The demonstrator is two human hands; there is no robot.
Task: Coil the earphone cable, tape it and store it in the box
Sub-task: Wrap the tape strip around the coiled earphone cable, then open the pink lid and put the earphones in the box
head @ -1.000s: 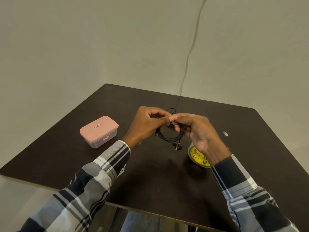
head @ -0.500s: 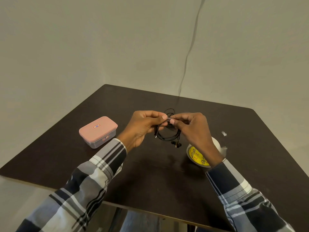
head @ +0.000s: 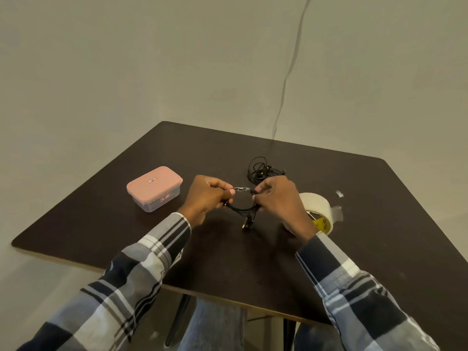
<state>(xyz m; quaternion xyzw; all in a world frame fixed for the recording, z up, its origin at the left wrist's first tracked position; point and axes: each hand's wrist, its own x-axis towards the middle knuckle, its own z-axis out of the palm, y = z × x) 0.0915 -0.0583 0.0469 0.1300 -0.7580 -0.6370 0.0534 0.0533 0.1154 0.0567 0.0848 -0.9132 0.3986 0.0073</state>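
We see our left hand [head: 205,197] and right hand [head: 277,198] each pinching one side of the coiled black earphone cable [head: 243,211], held just above the dark brown bench [head: 379,224]. The pink-lidded clear plastic box [head: 154,188] sits closed to the left. A white tape roll [head: 316,206] lies beside our right wrist, and a second tangled black earphone [head: 262,171] lies behind our hands.

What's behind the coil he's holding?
Beyond the coiled earphone cable, gripped by left hand and right hand, a second, loose black earphone tangle lies on the table. The right hand covers its near edge.
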